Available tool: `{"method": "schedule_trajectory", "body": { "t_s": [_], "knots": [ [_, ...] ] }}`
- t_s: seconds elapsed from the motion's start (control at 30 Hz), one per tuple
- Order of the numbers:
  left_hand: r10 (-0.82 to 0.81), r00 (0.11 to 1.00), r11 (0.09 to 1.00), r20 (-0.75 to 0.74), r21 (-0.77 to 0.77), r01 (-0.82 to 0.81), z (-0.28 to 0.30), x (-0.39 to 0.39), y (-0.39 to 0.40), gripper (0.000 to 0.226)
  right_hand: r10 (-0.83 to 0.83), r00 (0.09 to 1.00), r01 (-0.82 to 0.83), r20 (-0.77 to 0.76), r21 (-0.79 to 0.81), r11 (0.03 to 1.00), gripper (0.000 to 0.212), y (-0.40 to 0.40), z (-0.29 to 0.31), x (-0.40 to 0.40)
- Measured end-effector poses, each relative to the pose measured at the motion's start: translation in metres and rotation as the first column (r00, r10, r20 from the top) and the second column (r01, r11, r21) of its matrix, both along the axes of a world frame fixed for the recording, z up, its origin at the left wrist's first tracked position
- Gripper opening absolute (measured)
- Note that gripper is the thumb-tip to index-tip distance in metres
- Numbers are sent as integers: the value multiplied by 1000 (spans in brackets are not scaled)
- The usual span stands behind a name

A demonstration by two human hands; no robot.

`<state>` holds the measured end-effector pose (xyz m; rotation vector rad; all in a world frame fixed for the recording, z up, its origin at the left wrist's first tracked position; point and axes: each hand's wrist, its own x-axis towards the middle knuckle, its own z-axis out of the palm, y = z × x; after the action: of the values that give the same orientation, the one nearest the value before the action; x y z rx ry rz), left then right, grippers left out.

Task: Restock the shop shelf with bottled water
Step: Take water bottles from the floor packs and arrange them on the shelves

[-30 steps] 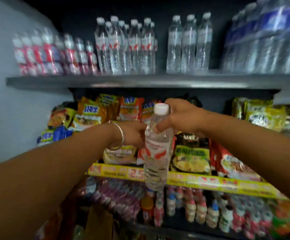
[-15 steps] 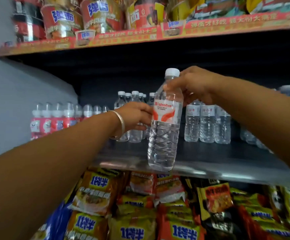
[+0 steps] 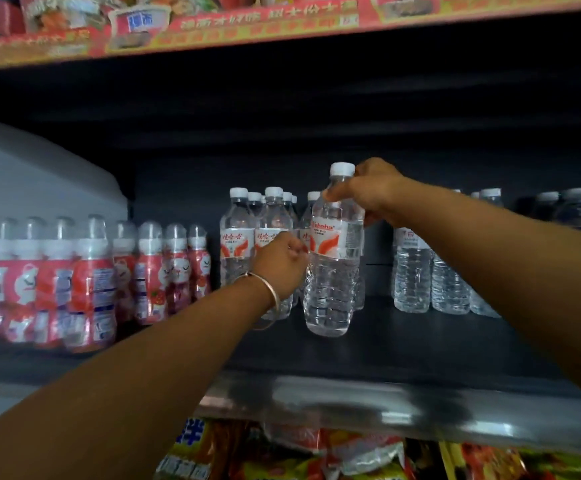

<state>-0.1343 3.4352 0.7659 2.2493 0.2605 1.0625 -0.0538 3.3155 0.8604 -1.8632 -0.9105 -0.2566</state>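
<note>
A clear water bottle (image 3: 330, 282) with a white cap and a red-and-white label hangs upright over the dark shelf (image 3: 403, 355), its base at or just above the board. My right hand (image 3: 372, 192) pinches its neck just under the cap. My left hand (image 3: 278, 261), with a bangle on the wrist, has curled fingers against the bottle's left side at the label. Directly behind and to the left stands a cluster of matching water bottles (image 3: 244, 237).
Pink drink bottles (image 3: 91, 278) fill the shelf's left part beside a pale wall (image 3: 39, 178). More clear water bottles (image 3: 414, 271) stand to the right, with darker bottles (image 3: 573, 209) beyond. An upper shelf (image 3: 247, 32) carries noodle cups; snack packs (image 3: 282, 455) lie below.
Both hands have carried the bottle up from in front of the snack shelf and forward over the water shelf. The view has tilted upward with it.
</note>
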Motion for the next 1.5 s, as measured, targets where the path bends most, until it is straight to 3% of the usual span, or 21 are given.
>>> {"method": "schedule_trajectory", "body": {
  "t_s": [0.17, 0.27, 0.47, 0.57, 0.73, 0.83, 0.97, 1.03, 1.23, 1.37, 1.5],
  "knots": [
    [-47, 999, 998, -26, 36, 48, -10, 16, 2, 50, -119, 990, 122, 82, -33, 992, 47, 21, -8, 17],
    [-1, 1000, 999, -18, 50, 2, -12, 29, 6, 57, -161, 981, 168, 107, -64, 984, 50, 31, -9, 22],
    [-50, 994, 998, -101, 23, 53, -6, 39, 19, 52, -108, 992, 113, 57, -90, 989, 63, 36, -14, 33],
    [-71, 987, 997, -146, 11, 73, -2, 41, 26, 41, 2, 998, -7, -67, -76, 997, 50, 36, -18, 34],
    [44, 998, 998, -36, -37, -45, 0, 45, 35, 34, 43, 992, -49, -121, -45, 998, 36, 35, -23, 38],
    [116, 993, 991, 3, 61, -116, -5, 46, 32, 28, 44, 992, -52, -122, -59, 997, 41, 38, -24, 39],
    [126, 992, 981, -16, 151, -122, -16, 46, 24, 62, 29, 990, -35, -135, -39, 999, 53, 45, -24, 38],
    [139, 990, 979, 3, 151, -138, -16, 46, 23, 53, 42, 991, -47, -128, -36, 998, 54, 48, -25, 38],
    [86, 996, 995, 17, 49, -87, -11, 44, 28, 38, 125, 968, -159, -217, -145, 977, 27, 43, -33, 37],
    [151, 988, 984, 31, 91, -153, -9, 45, 36, 27, 160, 953, -198, -258, -126, 972, 42, 45, -39, 41],
    [160, 987, 982, -7, 103, -158, -12, 46, 41, 27, 80, 973, -97, -216, -70, 993, 57, 60, -43, 43]
  ]
}}
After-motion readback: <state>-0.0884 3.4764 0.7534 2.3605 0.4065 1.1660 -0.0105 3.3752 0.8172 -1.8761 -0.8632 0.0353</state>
